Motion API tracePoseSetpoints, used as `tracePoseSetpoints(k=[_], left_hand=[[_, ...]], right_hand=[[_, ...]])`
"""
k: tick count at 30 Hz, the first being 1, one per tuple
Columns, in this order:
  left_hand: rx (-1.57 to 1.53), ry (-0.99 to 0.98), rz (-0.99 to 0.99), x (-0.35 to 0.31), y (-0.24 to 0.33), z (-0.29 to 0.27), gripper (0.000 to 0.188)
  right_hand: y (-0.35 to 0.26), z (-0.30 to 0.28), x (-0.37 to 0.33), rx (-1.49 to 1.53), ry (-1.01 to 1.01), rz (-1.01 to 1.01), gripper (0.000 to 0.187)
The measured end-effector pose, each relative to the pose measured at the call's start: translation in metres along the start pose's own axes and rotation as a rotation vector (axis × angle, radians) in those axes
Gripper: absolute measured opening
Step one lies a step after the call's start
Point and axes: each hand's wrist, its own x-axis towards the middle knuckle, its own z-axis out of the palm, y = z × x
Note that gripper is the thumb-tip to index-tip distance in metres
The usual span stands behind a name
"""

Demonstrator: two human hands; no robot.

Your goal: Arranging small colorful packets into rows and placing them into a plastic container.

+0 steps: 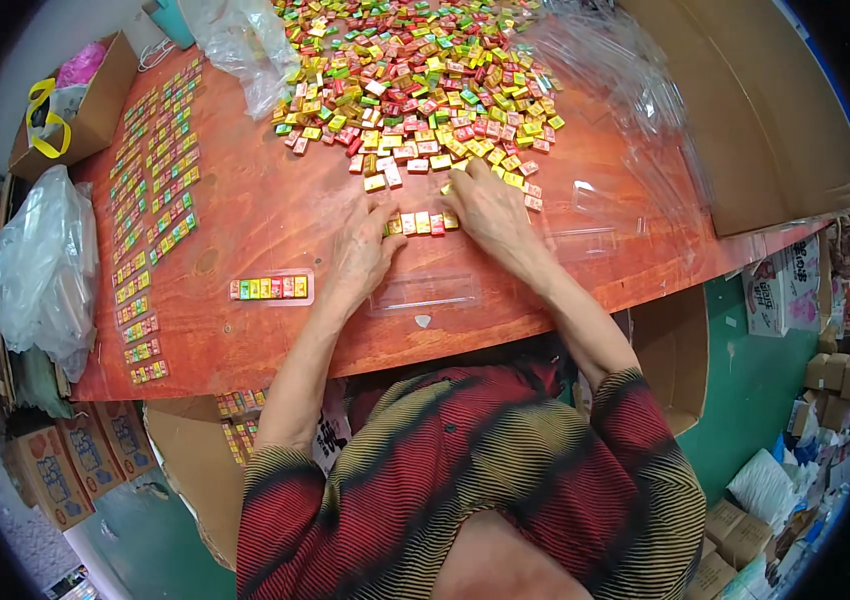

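Observation:
On the red-brown table, a short row of small red and yellow boxes [423, 222] lies between my hands. My left hand [363, 245] is closed round the row's left end, finger and thumb on either side of it. Just past the row's right end, my right hand [490, 208] has its fingers bent down over a small yellow box [447, 188], partly covered by them. Nearer to me lies a clear plastic tray [425, 292] with nothing in it. Another clear tray [311, 291], to the left, holds a row of the boxes.
A large heap of loose small boxes [425, 90] covers the table's far middle. Filled rows [160, 170] line the left side. Clear trays [635, 95] pile up at the far right, beside a big carton [745, 110]. Plastic bags [45, 265] hang at the left edge.

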Motion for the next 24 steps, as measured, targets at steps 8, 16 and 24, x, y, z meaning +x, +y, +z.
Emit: tracePoseSetpoints(k=[8,16,24], left_hand=[[0.052,0.085,0.080,-0.001,0.001,0.006,0.036],[0.037,0.012,-0.088,-0.006,-0.001,-0.005,0.031],[0.157,-0.005,-0.048,-0.008,0.008,-0.010,0.037]], right_hand=[[0.000,0.008,0.004,0.028,-0.058,0.047,0.021],[-0.036,0.014,-0.010,0.166,-0.162,-0.226,0.052],[-0.018,-0.006,-0.024,0.157,-0.185,-0.041,0.051]])
